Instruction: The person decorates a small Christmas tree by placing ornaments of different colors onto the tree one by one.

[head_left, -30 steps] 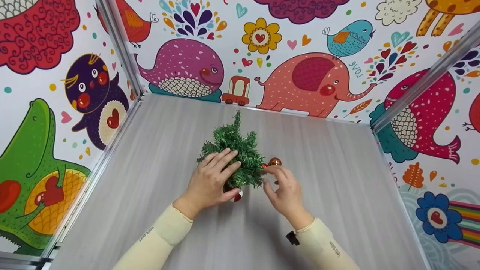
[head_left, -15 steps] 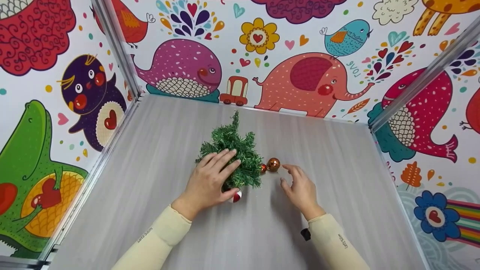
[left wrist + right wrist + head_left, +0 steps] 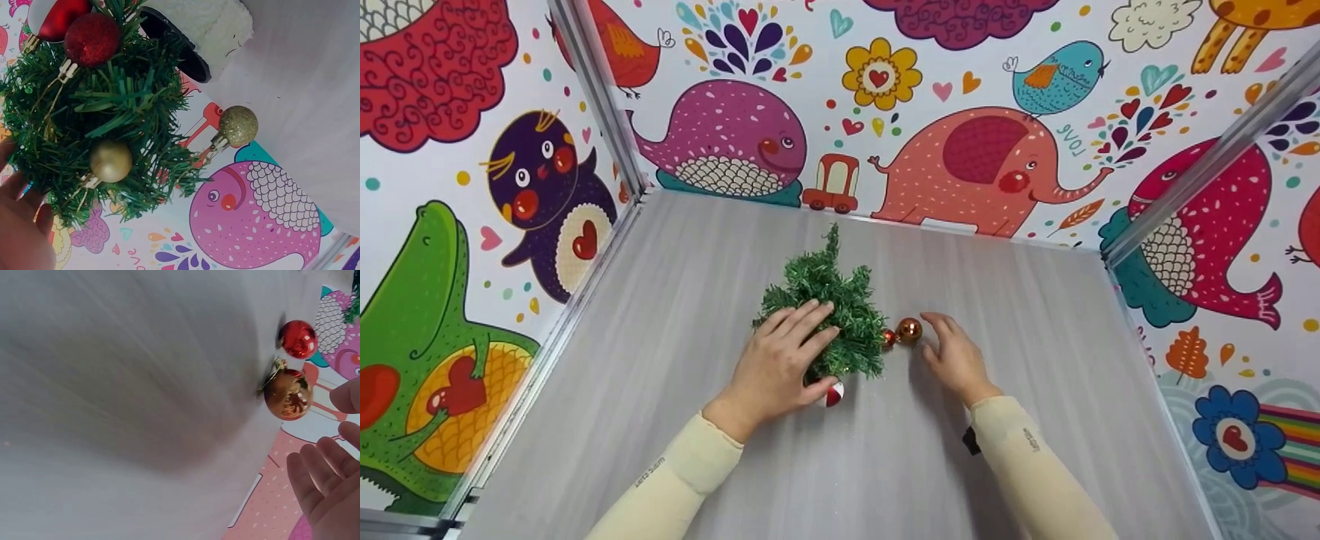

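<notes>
A small green tinsel Christmas tree (image 3: 840,281) stands on the grey table. My left hand (image 3: 776,360) rests across its near-left side, fingers extended over the branches and thumb apart. A red-and-white ball (image 3: 834,395) shows beside that thumb. In the left wrist view a red glitter ball (image 3: 93,40), a matte gold ball (image 3: 111,161) and a gold glitter ball (image 3: 238,125) hang from the branches. My right hand (image 3: 960,360), fingers loosely bent and holding nothing, is just right of a shiny copper-coloured ball (image 3: 910,331). A smaller red ball (image 3: 888,339) lies between that ball and the tree.
The grey wood-grain table (image 3: 697,247) is enclosed by walls with cartoon animal prints, such as an elephant (image 3: 975,172). Metal rails (image 3: 607,97) run along the corners. The tree's white, fuzzy base (image 3: 222,34) with a dark rim shows in the left wrist view.
My right hand has drawn back to the right from the tree's side, then shifted slightly up beside the copper-coloured ball, which is now in full view. My left hand has stayed on the tree.
</notes>
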### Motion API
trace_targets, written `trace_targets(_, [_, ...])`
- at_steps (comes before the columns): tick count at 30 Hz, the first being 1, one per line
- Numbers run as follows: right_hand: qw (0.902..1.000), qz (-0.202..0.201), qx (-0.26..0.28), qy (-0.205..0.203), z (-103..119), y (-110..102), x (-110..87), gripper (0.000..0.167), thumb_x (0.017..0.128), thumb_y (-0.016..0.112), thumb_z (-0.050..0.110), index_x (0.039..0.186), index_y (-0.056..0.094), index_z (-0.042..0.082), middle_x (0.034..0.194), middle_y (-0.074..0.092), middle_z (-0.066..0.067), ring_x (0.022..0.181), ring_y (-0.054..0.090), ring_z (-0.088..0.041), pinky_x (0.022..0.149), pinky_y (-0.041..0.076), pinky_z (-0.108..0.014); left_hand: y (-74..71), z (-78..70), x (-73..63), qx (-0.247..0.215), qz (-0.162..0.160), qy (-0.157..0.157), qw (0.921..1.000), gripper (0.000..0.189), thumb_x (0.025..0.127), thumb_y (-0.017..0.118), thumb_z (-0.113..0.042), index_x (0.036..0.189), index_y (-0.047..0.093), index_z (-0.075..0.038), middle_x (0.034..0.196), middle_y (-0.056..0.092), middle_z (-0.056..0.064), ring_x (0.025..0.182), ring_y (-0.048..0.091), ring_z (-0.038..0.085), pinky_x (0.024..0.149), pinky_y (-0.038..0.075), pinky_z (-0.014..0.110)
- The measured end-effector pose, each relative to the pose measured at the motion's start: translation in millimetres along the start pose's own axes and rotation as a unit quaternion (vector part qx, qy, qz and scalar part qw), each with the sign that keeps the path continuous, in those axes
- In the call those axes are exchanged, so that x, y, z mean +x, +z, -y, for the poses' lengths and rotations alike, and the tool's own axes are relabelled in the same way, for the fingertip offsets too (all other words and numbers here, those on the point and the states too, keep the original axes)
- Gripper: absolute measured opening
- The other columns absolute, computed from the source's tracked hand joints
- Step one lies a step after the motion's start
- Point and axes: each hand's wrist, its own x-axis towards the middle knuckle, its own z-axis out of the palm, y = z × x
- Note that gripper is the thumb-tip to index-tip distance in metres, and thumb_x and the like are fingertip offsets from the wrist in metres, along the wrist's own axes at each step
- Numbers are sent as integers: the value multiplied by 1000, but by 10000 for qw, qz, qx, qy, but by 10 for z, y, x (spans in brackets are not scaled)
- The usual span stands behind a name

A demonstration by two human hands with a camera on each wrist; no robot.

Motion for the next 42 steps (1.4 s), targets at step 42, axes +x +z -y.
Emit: trace_targets(42, [9983,355,-76,-465,-146,251,217,38,93,68,6,131,63,7,130,62,-9,114,62,-30,97,49,-45,-84,50,-62,-87,179,-31,9998,46,77,73,-36,115,69,-10,151,46,11,139,40,29,113,30,46])
